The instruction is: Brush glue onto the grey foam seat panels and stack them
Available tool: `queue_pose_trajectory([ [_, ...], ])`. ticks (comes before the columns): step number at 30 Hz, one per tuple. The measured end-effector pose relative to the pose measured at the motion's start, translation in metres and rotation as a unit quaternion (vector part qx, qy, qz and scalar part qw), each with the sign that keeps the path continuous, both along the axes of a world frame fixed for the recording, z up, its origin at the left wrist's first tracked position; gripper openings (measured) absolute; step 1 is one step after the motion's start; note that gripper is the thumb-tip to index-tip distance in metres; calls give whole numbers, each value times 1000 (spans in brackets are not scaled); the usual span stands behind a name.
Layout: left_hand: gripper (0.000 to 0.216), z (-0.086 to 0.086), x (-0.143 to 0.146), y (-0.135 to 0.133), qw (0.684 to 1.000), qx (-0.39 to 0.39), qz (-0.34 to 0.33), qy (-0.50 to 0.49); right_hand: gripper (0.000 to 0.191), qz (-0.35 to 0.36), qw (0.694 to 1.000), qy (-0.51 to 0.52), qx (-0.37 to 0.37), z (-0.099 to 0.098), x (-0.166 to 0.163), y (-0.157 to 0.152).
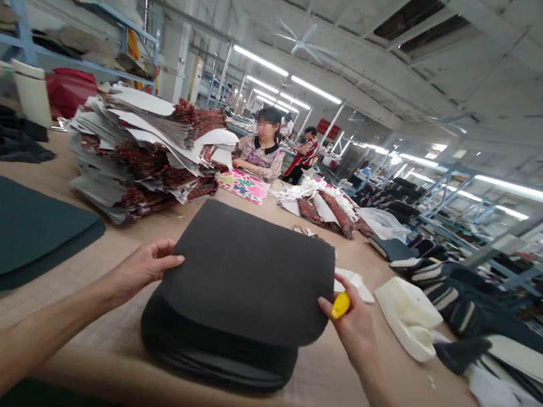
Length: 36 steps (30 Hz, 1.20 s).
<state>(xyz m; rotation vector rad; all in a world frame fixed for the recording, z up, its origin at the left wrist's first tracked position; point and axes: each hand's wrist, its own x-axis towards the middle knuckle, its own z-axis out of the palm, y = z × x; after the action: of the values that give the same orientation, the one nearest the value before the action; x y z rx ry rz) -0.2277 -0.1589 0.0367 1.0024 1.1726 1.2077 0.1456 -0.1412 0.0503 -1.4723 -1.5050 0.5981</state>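
My left hand [141, 267] and right hand [360, 320], the latter also holding a yellow object [341, 305], pinch opposite side edges of the black panel [252, 268], its apparent longer span running between them, above the black stack [214, 356].

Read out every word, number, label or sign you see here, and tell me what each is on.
No text can be read.
Red panel in the background: any lettering is too small and blurred.
Black sheet being held: no visible markings.
Yellow object in the right hand: no readable lettering.
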Motion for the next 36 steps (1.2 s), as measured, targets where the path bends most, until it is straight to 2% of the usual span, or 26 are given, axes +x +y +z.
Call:
queue_pose_trajectory([
  [7,41,-24,-3,6,987,-57,7,149,65,-24,1000,-9,2,-46,-1,6],
  [11,41,-33,1,11,982,-57,24,179,63,-26,999,-40,1,-66,1,15],
  [15,38,-33,3,13,978,-45,29,202,63,-19,998,-54,-11,-79,1,27],
  [21,36,-37,3,16,973,-13,23,231,60,-12,997,-68,-16,-87,-2,31],
  [29,28,-54,-2,19,964,15,20,265,59,-14,995,-101,-18,-81,-11,27],
  [36,26,-54,-4,21,961,12,-6,275,59,-11,993,-121,-10,-92,-9,29],
])
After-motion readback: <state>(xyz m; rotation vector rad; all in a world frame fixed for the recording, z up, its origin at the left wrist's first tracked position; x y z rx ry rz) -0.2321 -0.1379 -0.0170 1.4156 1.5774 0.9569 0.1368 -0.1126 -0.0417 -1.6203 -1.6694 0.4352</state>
